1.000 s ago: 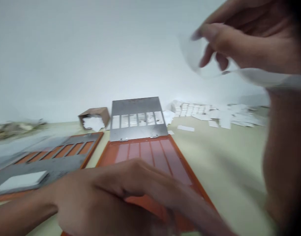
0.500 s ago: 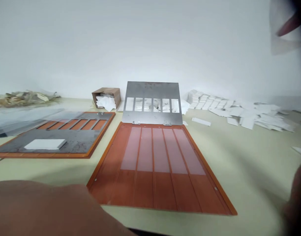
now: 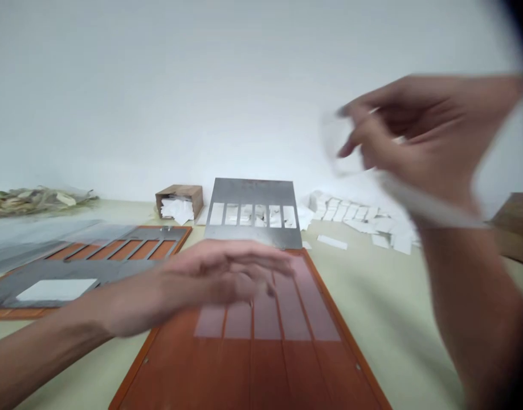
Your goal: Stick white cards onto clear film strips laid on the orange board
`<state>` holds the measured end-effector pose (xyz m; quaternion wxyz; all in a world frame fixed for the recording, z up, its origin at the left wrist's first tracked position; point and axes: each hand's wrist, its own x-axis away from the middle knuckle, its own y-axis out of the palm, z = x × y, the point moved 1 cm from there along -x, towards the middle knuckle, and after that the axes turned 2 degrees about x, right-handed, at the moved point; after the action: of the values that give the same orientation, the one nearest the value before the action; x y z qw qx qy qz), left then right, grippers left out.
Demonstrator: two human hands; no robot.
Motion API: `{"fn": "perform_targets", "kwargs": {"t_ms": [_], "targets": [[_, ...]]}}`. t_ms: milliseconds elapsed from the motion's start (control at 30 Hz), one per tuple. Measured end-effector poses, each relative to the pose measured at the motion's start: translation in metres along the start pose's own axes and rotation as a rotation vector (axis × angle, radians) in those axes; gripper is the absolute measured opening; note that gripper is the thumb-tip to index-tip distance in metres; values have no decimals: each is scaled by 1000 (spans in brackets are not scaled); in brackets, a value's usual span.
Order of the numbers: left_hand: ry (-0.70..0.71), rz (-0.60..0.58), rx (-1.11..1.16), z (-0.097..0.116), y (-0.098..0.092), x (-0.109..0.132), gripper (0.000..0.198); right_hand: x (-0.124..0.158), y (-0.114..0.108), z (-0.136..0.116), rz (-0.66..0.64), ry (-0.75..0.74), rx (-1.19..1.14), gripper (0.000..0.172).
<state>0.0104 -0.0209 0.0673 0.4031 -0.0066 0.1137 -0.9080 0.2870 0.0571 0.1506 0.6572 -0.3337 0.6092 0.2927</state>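
Observation:
An orange board (image 3: 261, 364) with long grooves lies in front of me, pale translucent strips (image 3: 287, 310) laid in its grooves. A grey metal stencil plate (image 3: 253, 212) with several windows stands hinged up at its far edge. My left hand (image 3: 219, 276) hovers flat over the strips, fingers stretched out, blurred by motion. My right hand (image 3: 398, 139) is raised at the upper right, fingers pinched on a thin clear film (image 3: 342, 142) that trails down past the wrist.
A second orange board with a closed metal plate (image 3: 90, 265) and a white pad (image 3: 56, 289) lies at left. A small cardboard box (image 3: 179, 200) of white scraps stands behind. Piles of white slips (image 3: 364, 219) spread at back right. Clear sheets lie at far left.
My left hand has come forward from the bottom edge over the strips. My right hand with the film has dropped from the top right corner toward the middle right.

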Motion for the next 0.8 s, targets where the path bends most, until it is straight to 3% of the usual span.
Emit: {"fn": "perform_targets", "kwargs": {"t_ms": [167, 300, 433, 533, 800], "targets": [[127, 157, 359, 0, -9, -25, 49, 25, 57, -35, -186, -419, 215, 19], [105, 304, 443, -13, -6, -30, 37, 46, 82, -49, -286, -475, 244, 25], [43, 413, 244, -21, -8, -30, 31, 53, 88, -52, -336, -399, 221, 21], [34, 437, 135, -23, -14, -25, 28, 53, 90, -53, -379, -242, 102, 24], [-73, 474, 26, -31, -27, -10, 23, 47, 88, -52, -259, 78, -183, 16]]}}
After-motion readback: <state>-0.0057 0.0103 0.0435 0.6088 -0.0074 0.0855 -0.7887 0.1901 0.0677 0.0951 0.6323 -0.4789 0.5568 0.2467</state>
